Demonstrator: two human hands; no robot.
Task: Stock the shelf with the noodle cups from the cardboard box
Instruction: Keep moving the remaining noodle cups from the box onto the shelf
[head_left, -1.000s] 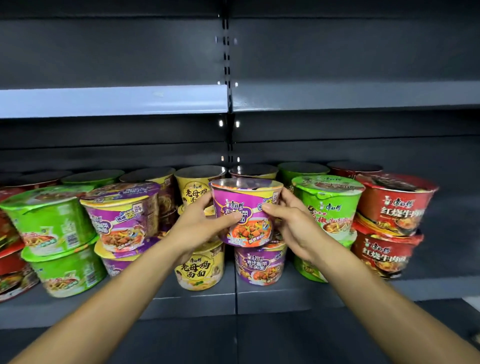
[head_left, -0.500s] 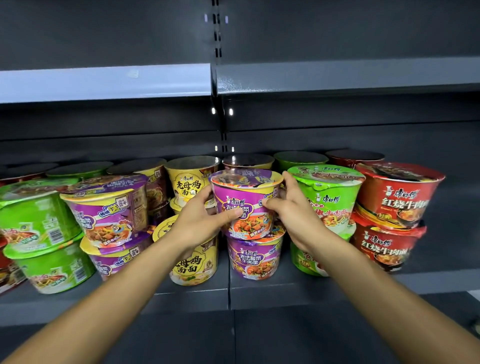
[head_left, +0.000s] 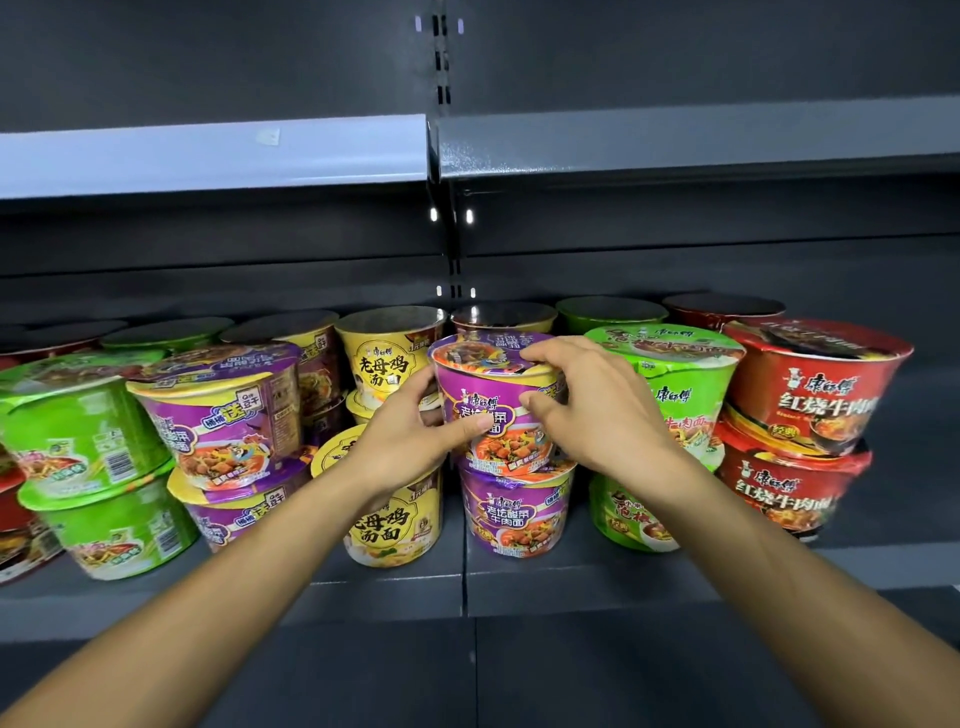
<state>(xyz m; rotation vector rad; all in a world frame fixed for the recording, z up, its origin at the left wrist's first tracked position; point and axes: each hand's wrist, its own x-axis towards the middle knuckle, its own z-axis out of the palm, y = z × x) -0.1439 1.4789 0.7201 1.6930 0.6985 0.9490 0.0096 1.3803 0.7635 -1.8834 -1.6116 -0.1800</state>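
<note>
Here, Two Hands on a Purple Cup

Both arms reach forward; the left hand (head_left: 410, 441) grasps the purple cup's (head_left: 496, 410) tapered side, the right hand (head_left: 597, 410) curls over its glossy foil lid; it sits atop another purple cup (head_left: 517, 514) on the grey metal shelf (head_left: 571, 582).

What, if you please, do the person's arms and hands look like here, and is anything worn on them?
Both forearms are bare from the bottom edge of the picture up to the wrist; no sleeve shows. The left hand and the right hand wear no gloves, and no ring, watch or bracelet is visible. The fingernails look short and unpainted. Above the forearms nothing is in view.
</note>
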